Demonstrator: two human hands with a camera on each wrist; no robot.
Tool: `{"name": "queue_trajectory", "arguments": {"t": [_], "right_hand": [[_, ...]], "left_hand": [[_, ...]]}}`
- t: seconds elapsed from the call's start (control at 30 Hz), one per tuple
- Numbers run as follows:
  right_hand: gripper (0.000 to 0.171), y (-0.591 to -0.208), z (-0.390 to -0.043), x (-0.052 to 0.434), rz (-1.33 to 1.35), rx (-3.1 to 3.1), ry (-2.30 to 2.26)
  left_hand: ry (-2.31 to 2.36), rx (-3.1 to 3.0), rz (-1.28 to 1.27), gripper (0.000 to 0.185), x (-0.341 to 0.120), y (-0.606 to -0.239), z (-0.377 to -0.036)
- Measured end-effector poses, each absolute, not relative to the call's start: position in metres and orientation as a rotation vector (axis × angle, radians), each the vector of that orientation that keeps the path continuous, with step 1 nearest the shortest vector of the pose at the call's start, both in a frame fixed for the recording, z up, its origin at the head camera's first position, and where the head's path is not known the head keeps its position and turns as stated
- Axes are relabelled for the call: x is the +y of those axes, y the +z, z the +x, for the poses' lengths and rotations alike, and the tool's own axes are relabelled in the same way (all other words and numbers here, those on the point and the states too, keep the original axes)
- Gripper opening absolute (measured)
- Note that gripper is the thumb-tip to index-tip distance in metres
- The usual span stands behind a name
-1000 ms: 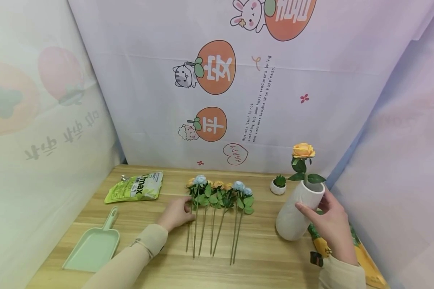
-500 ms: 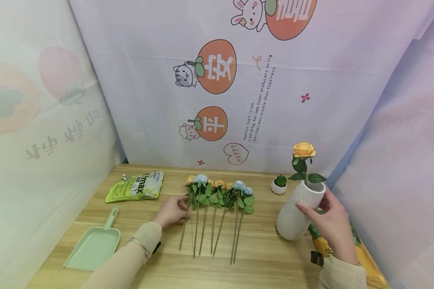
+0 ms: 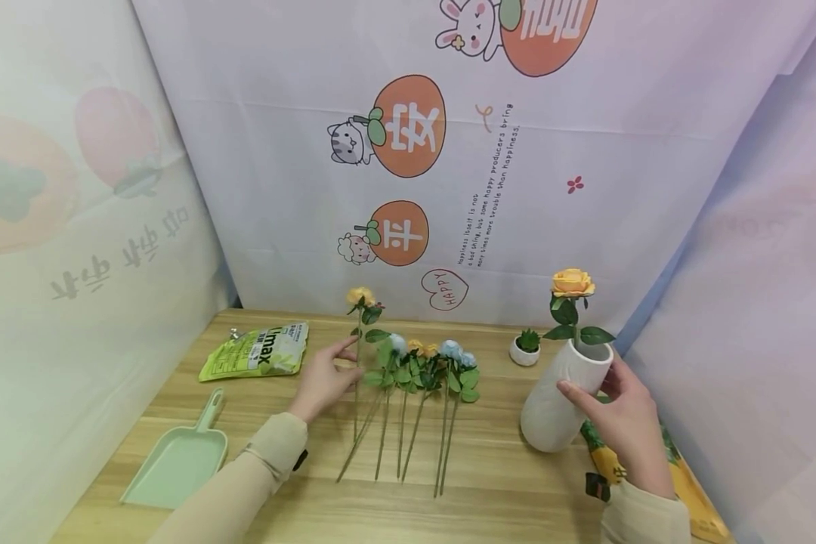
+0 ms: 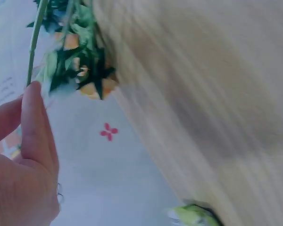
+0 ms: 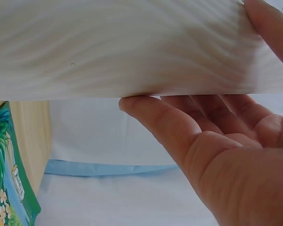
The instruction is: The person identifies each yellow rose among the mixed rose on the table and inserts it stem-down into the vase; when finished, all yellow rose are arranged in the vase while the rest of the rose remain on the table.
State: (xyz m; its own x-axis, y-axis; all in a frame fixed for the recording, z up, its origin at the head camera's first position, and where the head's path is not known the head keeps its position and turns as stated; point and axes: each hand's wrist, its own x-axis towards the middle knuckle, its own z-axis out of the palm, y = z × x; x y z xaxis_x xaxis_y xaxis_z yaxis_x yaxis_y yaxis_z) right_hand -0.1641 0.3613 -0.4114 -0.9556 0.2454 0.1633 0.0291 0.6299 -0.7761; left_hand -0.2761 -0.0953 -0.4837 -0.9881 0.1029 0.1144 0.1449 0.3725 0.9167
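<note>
Between thumb and fingers, my left hand (image 3: 326, 379) pinches the stem of a yellow artificial rose (image 3: 360, 296), raised upright above the table. In the left wrist view the pinched stem (image 4: 34, 44) shows at the fingertips. Just right of that hand lies a row of blue roses (image 3: 451, 350) and orange roses (image 3: 423, 348), stems toward me. My right hand (image 3: 622, 423) grips a white vase (image 3: 561, 400) by its upper part, and the vase leans to the right. One orange-yellow rose (image 3: 573, 283) stands in the vase. In the right wrist view, fingers (image 5: 155, 120) press the vase's wall (image 5: 132, 52).
A green pouch (image 3: 257, 353) and a light green dustpan (image 3: 177, 465) lie at the left. A small potted succulent (image 3: 524, 349) stands behind the vase. Yellow packaging (image 3: 693, 491) lies beyond the right forearm. Printed cloth (image 3: 299, 204) hangs at the back and sides.
My left hand has taken a yellow rose from the row's left end and raised it upright. A blue rose's stem has swung left at its lower end. My right hand and the vase have stayed put.
</note>
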Motion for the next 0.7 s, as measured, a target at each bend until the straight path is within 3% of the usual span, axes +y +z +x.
{"name": "queue_trajectory", "arguments": {"t": [0.33, 0.7], "right_hand": [[0.105, -0.412, -0.164, 0.363, -0.21, -2.596, 1.235], [0.108, -0.412, -0.165, 0.363, -0.22, -2.596, 1.265]], "left_hand": [[-1.868, -2.319, -0.477, 0.073, -0.053, -0.447, -0.278], [-1.988, -2.083, -0.761, 0.07, 0.036, -0.378, -0.279]]}}
